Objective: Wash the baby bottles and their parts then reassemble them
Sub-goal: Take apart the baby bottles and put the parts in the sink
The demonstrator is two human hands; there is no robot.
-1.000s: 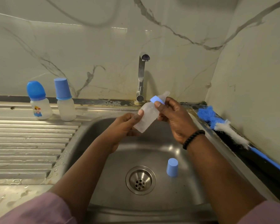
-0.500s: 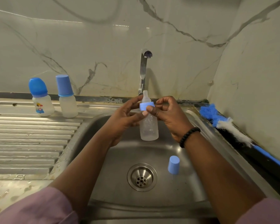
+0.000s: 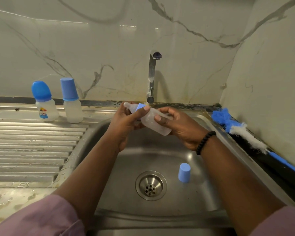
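Bottle btwn L hand & R hand.

- held bottle: frosted clear, blue collar;
- loose cap: pale blue;
- left bottle: blue domed cap, small cartoon print;
- second bottle: blue cap;
- brush: blue and white bristles, blue handle;
- wall: white marble, grey veins;
- sink: steel grey;
- bracelet: black beads.

Both forearms reach forward from pink sleeves and meet over the basin. The left hand curls its fingers round the bottle's collar end; the right hand, a black bead bracelet at its wrist, grips the base.
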